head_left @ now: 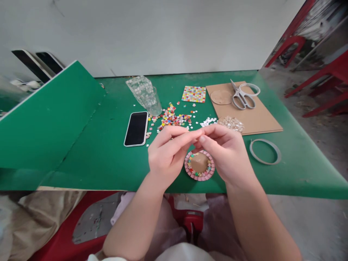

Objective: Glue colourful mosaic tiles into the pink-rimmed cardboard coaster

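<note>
My left hand point(171, 152) and my right hand point(224, 150) meet at the fingertips above the green table. Both are closed in a pinch, and whatever lies between the fingertips is hidden or too small to name. Just below them sits a round cardboard piece point(199, 163) edged with pink tiles, with an inner ring of small coloured pieces. Beyond my left hand spreads a pile of loose coloured mosaic tiles point(172, 116). White tiles point(208, 121) and a heap of pale beige tiles point(231, 123) lie beyond my right hand.
A phone point(136, 128) lies left of the tiles, near a clear cup point(154, 105) with a plastic sheet. Behind are a mosaic tile sheet point(194, 94) and cardboard point(261, 112) carrying scissors point(241, 98) and a tape roll point(249, 89). Another pale ring point(277, 156) lies at right.
</note>
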The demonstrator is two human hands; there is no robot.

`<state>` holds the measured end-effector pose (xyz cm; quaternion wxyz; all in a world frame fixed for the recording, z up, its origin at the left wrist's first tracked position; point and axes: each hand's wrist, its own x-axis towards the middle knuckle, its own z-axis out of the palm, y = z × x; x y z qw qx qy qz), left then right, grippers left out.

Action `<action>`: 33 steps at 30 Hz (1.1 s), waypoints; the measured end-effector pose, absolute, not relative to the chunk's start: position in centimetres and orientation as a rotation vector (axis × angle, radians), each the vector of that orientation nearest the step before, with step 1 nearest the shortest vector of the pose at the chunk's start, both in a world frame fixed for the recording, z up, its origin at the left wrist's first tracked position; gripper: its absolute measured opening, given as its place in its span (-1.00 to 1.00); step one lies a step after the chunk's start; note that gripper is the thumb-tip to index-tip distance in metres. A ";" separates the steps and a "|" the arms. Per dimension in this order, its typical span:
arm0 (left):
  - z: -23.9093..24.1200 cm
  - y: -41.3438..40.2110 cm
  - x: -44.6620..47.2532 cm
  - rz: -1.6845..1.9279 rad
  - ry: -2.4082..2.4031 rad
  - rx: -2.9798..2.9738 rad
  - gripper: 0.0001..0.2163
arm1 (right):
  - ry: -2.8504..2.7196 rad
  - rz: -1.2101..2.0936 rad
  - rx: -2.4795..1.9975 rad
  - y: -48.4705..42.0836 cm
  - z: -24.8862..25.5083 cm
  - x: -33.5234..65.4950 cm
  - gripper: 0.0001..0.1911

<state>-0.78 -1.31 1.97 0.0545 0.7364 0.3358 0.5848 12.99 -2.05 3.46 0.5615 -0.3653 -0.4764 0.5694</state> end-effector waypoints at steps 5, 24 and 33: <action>1.7 -0.9 -0.8 1.696 0.953 1.998 -0.68 | -1.058 1.414 -0.807 -1.9 3.3 12.9 -0.95; 1.2 -1.3 0.1 1.705 1.013 1.706 -0.73 | -1.497 0.633 -0.872 -2.6 3.8 13.4 -0.76; 1.1 -1.3 0.2 1.678 0.995 1.505 -0.79 | -1.494 0.641 -0.892 -2.7 3.7 13.5 -0.77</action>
